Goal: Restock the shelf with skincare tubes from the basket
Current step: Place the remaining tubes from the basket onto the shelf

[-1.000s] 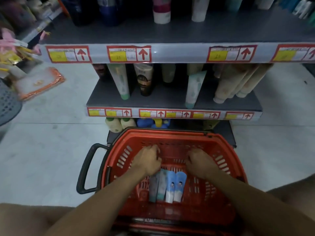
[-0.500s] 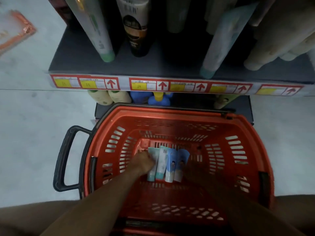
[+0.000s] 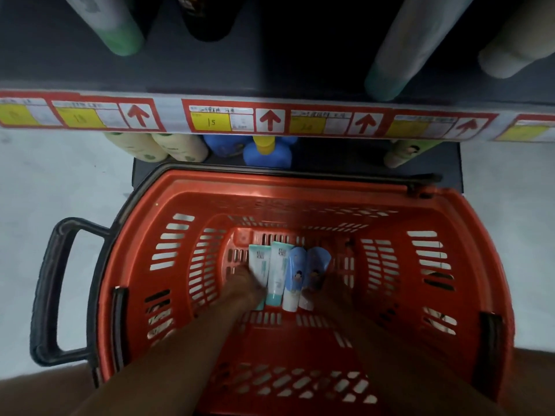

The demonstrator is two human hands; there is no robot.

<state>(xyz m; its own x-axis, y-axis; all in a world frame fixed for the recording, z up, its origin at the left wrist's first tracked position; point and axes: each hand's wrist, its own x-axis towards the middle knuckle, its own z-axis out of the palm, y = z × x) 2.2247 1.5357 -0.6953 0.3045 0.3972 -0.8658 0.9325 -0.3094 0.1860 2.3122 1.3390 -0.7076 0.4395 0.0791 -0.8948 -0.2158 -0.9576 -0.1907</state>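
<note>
Four skincare tubes lie side by side on the floor of the red basket: two teal-and-white tubes on the left and two blue-and-white tubes on the right. My left hand reaches deep into the basket, and its fingers curl over the lower end of the leftmost teal tube. My right hand lies in shadow against the rightmost blue tube; its fingers are too dark to make out. The shelf with red-arrow price labels runs across just above the basket.
Tall tubes with green caps and a teal cap stand on the shelf above. Cream bottles and blue bottles sit on the bottom shelf behind the basket. The basket's black handle sticks out left over the pale floor.
The view has dropped closer to the basket. Both hands have moved from its far rim down to the tubes, one on each side of the row.
</note>
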